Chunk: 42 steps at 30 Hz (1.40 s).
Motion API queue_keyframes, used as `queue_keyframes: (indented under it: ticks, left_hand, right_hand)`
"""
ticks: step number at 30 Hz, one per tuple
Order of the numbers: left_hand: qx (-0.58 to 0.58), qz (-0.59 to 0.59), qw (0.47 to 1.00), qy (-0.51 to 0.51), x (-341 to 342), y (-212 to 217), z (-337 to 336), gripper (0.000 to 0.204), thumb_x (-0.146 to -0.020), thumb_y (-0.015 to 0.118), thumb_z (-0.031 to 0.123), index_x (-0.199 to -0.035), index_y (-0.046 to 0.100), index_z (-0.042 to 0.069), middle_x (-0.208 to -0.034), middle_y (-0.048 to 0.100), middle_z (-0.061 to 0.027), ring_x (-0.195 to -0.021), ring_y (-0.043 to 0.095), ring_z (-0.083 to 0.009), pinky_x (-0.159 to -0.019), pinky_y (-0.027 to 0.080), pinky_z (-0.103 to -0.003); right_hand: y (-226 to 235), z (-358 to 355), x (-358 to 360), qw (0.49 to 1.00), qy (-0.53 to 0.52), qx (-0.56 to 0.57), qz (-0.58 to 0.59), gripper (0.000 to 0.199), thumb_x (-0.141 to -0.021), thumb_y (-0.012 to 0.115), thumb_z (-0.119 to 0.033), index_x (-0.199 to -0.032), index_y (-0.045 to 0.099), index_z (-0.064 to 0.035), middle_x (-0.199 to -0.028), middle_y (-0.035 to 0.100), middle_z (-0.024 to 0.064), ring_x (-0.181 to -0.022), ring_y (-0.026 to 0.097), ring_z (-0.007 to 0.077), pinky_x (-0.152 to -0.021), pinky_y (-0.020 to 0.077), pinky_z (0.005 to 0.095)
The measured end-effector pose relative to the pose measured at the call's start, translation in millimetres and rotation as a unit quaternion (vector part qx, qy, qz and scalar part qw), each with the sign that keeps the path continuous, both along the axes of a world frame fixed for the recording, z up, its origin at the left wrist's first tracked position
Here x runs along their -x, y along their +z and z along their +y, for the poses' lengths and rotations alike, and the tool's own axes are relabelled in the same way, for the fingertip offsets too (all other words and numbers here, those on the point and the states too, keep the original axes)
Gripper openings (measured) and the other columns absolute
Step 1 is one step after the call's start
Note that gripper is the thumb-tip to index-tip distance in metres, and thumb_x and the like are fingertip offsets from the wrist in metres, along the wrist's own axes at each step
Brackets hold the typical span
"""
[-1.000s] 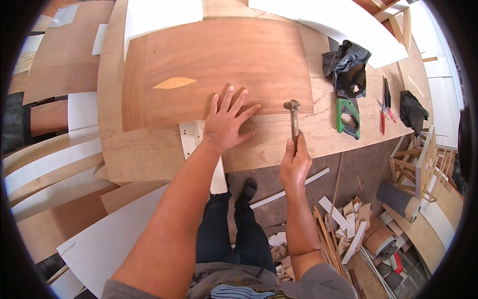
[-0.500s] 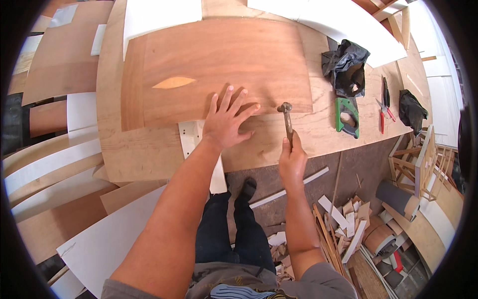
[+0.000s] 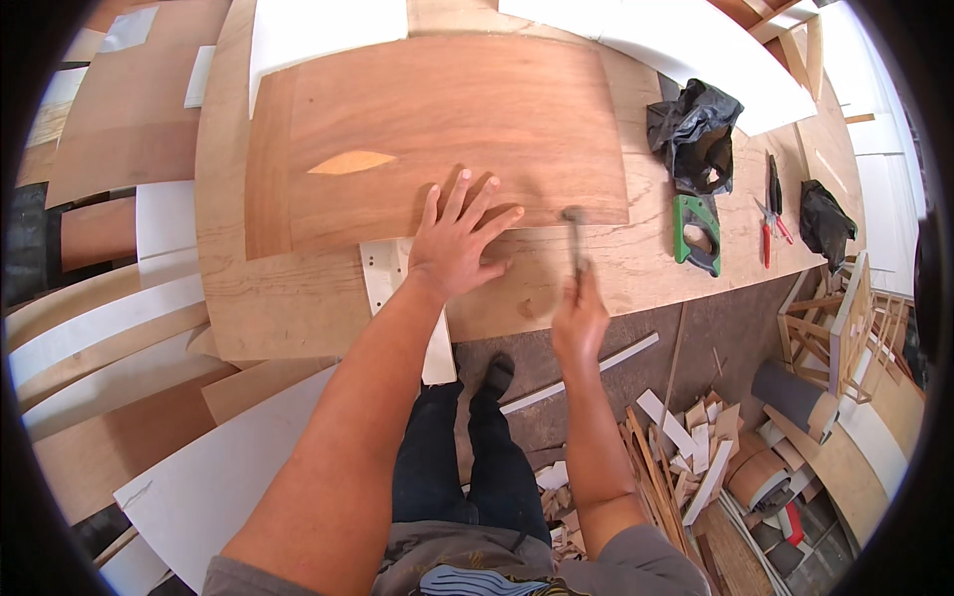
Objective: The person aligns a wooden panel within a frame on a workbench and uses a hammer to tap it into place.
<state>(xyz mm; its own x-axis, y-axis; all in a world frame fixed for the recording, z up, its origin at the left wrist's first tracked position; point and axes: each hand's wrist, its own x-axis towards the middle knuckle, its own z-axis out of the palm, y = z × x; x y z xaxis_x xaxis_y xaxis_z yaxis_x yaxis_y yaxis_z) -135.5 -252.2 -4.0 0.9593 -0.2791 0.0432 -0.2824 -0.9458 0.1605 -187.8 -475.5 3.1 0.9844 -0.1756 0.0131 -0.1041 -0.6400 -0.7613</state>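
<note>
My left hand (image 3: 455, 238) lies flat with its fingers spread on the near edge of a reddish-brown plywood panel (image 3: 427, 109). A pale, eye-shaped patch (image 3: 352, 162) shows in the panel's surface. My right hand (image 3: 579, 320) is wrapped round the handle of a hammer (image 3: 575, 217). The hammer head is blurred by motion over the panel's near right edge. Whether it touches the wood, I cannot tell. Under the panel, near my left wrist, a pale wooden strip with small holes (image 3: 384, 273) sticks out toward me past the table edge.
The panel rests on a plywood-topped table (image 3: 268, 318). To the right lie a green-handled saw (image 3: 697, 236), a crumpled black plastic bag (image 3: 698, 129), red-handled pliers (image 3: 767, 238) and another black bag (image 3: 827, 221). Wood offcuts (image 3: 696, 447) are piled on the floor at lower right. White boards (image 3: 686, 55) sit behind.
The hammer and my right hand have moved slightly, and the hammer is now blurred. My left hand stays spread on the panel. The whole view has shifted a little.
</note>
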Motion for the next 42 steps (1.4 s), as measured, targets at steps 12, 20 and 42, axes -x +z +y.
queue_keyframes:
  ticks: [12,20,42]
  left_hand:
    - [-0.014,0.025,1.000,0.000,1.4,-0.5,2.2,0.079,-0.085,0.076,0.065,-0.157,0.048,0.045,-0.175,0.028,-0.0009,-0.162,0.018,-0.0362,-0.125,0.023,-0.069]
    - [-0.009,0.015,1.000,0.006,1.7,-1.4,3.8,0.081,-0.083,0.078,0.064,-0.156,0.049,0.045,-0.174,0.030,-0.0013,-0.162,0.020,-0.0369,-0.125,0.024,-0.068]
    - [0.008,0.004,1.000,0.002,-0.3,-0.9,-0.5,0.084,-0.079,0.082,0.062,-0.155,0.051,0.044,-0.172,0.035,-0.0027,-0.161,0.022,-0.0378,-0.124,0.024,-0.070]
  right_hand:
    - [11.2,-6.5,-3.2,1.000,0.021,-0.005,0.016,0.042,-0.106,0.060,-0.010,-0.145,0.056,0.0036,-0.117,0.071,0.0334,-0.104,0.072,0.0501,-0.083,0.0584,0.0508]
    - [10.9,5.9,-1.4,0.998,0.027,0.000,0.048,0.042,-0.106,0.061,-0.014,-0.144,0.056,0.0039,-0.111,0.072,0.0344,-0.102,0.073,0.0491,-0.081,0.0589,0.0500]
    - [7.1,1.0,-4.4,1.000,-0.008,-0.013,0.023,0.041,-0.107,0.060,-0.014,-0.143,0.057,0.0059,-0.111,0.072,0.0344,-0.103,0.073,0.0499,-0.083,0.0582,0.0510]
